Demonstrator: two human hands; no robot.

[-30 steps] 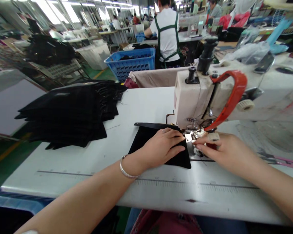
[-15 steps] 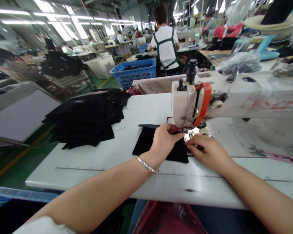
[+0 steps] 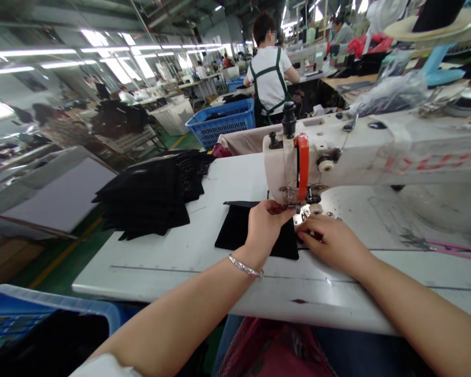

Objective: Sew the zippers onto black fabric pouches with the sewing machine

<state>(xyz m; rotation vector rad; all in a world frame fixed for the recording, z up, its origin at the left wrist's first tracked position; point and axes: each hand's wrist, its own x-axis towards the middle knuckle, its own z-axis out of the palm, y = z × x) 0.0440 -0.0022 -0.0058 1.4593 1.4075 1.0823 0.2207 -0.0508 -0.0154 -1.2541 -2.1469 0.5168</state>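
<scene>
On my feed, a piece of black cloth [image 3: 231, 230] lies flat on the white bench [image 3: 153, 283], just left of the needle area of a sewing machine [image 3: 377, 146]. A dark strip runs along its far edge.

I see the left hand [image 3: 264, 225] lying over the cloth, fingers bent, thumb and fingertips at its far right part, close to the needle. I cannot tell whether they pinch it or only press. A silver bracelet [image 3: 245, 266] circles that wrist.

The right hand [image 3: 332, 238] sits at the cloth's right edge, fingers curled and thumb near the forefinger; from here I cannot tell whether they grip anything.

On the far left of the bench I have a thick stack of black pieces [image 3: 145, 193]. To the right lie pink-handled scissors [image 3: 451, 248], well apart from the cloth. A blue basket [image 3: 115, 314] stands at the near left with dark material inside. Beyond the bench, a co-worker [image 3: 269, 78] in a white shirt faces away, beside another blue crate [image 3: 225, 123].
</scene>
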